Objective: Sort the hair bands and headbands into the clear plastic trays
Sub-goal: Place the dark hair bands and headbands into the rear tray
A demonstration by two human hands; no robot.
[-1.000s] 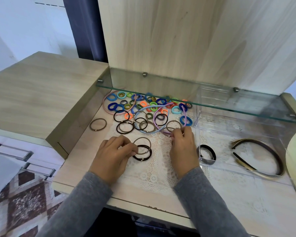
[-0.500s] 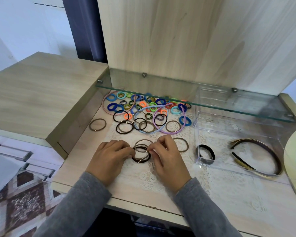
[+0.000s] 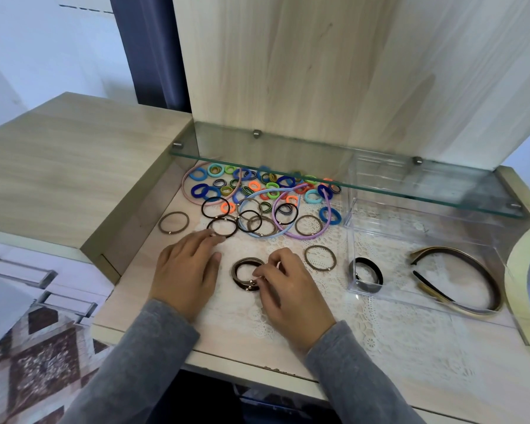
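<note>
A small stack of brown and black hair bands (image 3: 242,272) lies on the lace mat, and my right hand (image 3: 285,289) pinches its right edge with curled fingers. My left hand (image 3: 187,267) reaches forward with straight fingers, whose tips touch a dark band (image 3: 223,228). A loose brown band (image 3: 320,257) lies just right of my right hand. Many small coloured bands (image 3: 257,186) and pink, blue and purple headbands (image 3: 300,235) lie further back. The clear tray (image 3: 380,296) on the right holds a black band (image 3: 366,273) and dark headbands (image 3: 459,278).
A glass shelf (image 3: 410,191) overhangs the back of the pile and the tray. A wooden cabinet side (image 3: 135,215) walls the left, with one brown band (image 3: 173,222) beside it. A curved cream rim (image 3: 514,270) stands at the far right.
My right hand came back from the far bands to the stack and left a brown band lying to its right. My left hand let go of the stack and reached forward.
</note>
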